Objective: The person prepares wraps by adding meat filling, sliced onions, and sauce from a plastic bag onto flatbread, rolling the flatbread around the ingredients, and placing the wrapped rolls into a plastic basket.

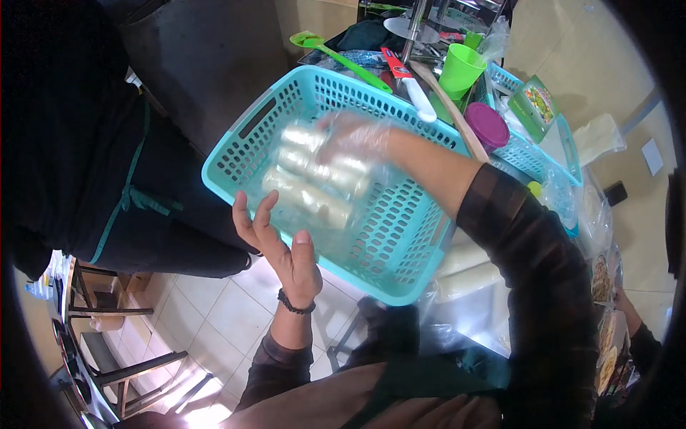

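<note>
A turquoise plastic basket (400, 286) with perforated sides sits tilted in front of me. Inside it, toward the left end, lie white cylindrical rolls (307, 196) wrapped in clear plastic, side by side. My right hand (350, 139), in a thin clear plastic glove, reaches over the far side of the rolls; motion smears its fingers, so a grip cannot be made out. Bare and wearing a dark beaded bracelet, my left hand (286, 261) is at the basket's near left rim, its fingers spread and holding nothing.
Behind the basket are a green spatula (343, 61), a white-handled utensil (414, 96), a green cup (461, 71) and a purple-lidded container (487, 126). A second turquoise basket (525, 161) stands right. More white rolls (468, 279) lie under my right arm. A person in dark clothing (157, 186) stands left.
</note>
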Motion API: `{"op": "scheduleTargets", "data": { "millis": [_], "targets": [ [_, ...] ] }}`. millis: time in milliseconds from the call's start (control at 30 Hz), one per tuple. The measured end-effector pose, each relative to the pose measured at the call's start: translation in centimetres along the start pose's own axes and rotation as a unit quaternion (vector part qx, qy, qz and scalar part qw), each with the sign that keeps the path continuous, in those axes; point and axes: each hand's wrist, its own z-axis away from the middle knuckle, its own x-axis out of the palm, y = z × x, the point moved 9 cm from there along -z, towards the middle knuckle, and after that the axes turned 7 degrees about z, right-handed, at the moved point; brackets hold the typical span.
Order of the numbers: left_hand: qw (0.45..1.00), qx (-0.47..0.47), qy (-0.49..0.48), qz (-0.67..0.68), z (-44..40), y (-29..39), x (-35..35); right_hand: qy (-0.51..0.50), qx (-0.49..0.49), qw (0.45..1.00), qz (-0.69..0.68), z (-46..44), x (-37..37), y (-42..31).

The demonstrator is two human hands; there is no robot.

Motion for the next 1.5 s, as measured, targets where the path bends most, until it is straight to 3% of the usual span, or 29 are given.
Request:
{"op": "scheduleTargets", "data": {
  "millis": [33,100,133,200,267,333,467,533,567,600,667,700,733,800,900,967,1067,1100,1133,1167,1200,1233,1267,1300,1333,1400,1433,1500],
  "targets": [
    [1.0,0.004,-0.01,-0.006,0.0,0.0,0.1,-0.003,0.0,1.0,-0.002,-0.8,-0.5,0.3],
    [1.0,-0.003,-0.013,0.002,0.0,0.1,0.3,0.094,-0.036,0.971,0.216,-2.0,-3.3,0.1],
    [1.0,-0.008,-0.016,0.012,-0.2,0.1,0.6,0.099,-0.036,0.971,0.216,-1.5,-3.1,-0.3],
    [1.0,-0.004,-0.018,0.005,-0.4,0.2,0.7,0.141,-0.036,0.91,0.387,0.1,-2.1,-1.9],
    [1.0,-0.012,-0.013,-0.006,-0.3,-0.1,0.6,0.15,-0.076,0.898,0.408,0.5,-1.4,-2.3],
    [1.0,-0.013,-0.012,-0.002,-0.2,-0.2,0.6,0.159,-0.259,0.85,0.43,3.4,0.6,-4.5],
    [1.0,-0.001,-0.007,0.002,-0.3,-0.1,0.8,0.133,-0.217,0.825,0.505,6.0,2.4,-5.0],
    [1.0,-0.003,-0.009,-0.005,-0.2,-0.2,0.7,-0.107,-0.115,0.917,0.366,5.5,1.0,-5.7],
    [1.0,-0.001,-0.012,-0.005,-0.2,-0.2,0.8,-0.036,-0.126,0.958,0.257,3.5,-0.3,-4.4],
    [1.0,-0.002,-0.009,-0.004,-0.2,-0.2,0.8,-0.032,-0.124,0.959,0.254,2.0,1.1,-1.5],
    [1.0,0.004,-0.012,0.002,-0.4,0.0,1.0,0.182,-0.256,0.816,0.485,1.8,1.5,-2.0],
    [1.0,0.002,-0.008,-0.005,-0.3,0.0,1.0,0.166,-0.231,0.87,0.402,1.8,1.1,-1.3],
    [1.0,0.0,-0.001,-0.013,-0.3,0.0,0.9,0.171,-0.231,0.869,0.402,3.2,0.2,-3.4],
    [1.0,0.005,-0.004,-0.021,-0.4,0.1,1.0,-0.026,-0.159,0.889,0.429,4.3,1.3,-4.8],
    [1.0,0.0,-0.009,-0.003,-0.4,-0.1,1.0,0.074,-0.218,0.888,0.399,3.4,0.3,-3.4],
    [1.0,-0.006,-0.006,0.028,-0.5,-0.2,1.0,0.056,-0.179,0.89,0.415,4.0,0.5,-4.0],
    [0.998,0.013,-0.016,-0.051,-1.0,0.6,-0.2,-0.007,-0.123,0.906,0.406,4.0,-0.7,-2.6],
    [0.965,0.061,-0.06,-0.246,-1.7,2.4,0.0,-0.052,-0.106,0.915,0.387,4.1,-0.7,-1.4],
    [0.891,0.107,-0.1,-0.429,-2.2,3.8,0.4,-0.047,-0.105,0.915,0.386,5.5,-1.3,-1.3],
    [0.882,0.155,-0.1,-0.434,-3.6,5.7,0.7,0.024,-0.103,0.965,0.24,7.5,-3.3,-1.6],
    [0.893,0.155,-0.144,-0.398,-5.6,5.5,1.7,0.137,-0.176,0.96,0.167,9.9,-4.7,-2.7],
    [0.903,0.158,-0.192,-0.352,-7.6,5.0,2.4,0.244,-0.255,0.929,0.109,12.9,-6.0,-3.4],
    [0.915,0.103,-0.288,-0.262,-10.0,2.7,3.7,0.386,-0.386,0.823,0.157,18.5,-6.3,-4.4],
    [0.898,0.059,-0.354,-0.254,-12.1,-2.7,5.1,0.434,-0.424,0.775,0.177,23.3,-6.1,-4.4],
    [0.871,-0.014,-0.413,-0.267,-13.2,-5.5,7.4,0.436,-0.425,0.775,0.168,26.8,-5.2,-4.2],
    [0.815,0.02,-0.501,-0.292,-14.7,-11.0,12.3,0.393,-0.38,0.827,0.133,32.4,-3.3,-3.2],
    [0.799,0.023,-0.512,-0.314,-15.0,-12.0,14.1,0.331,-0.308,0.89,0.053,34.6,-3.1,-2.1],
    [0.772,0.021,-0.526,-0.356,-15.5,-13.2,16.6,0.305,-0.219,0.926,-0.028,39.4,-1.8,0.6]
  ]
}}
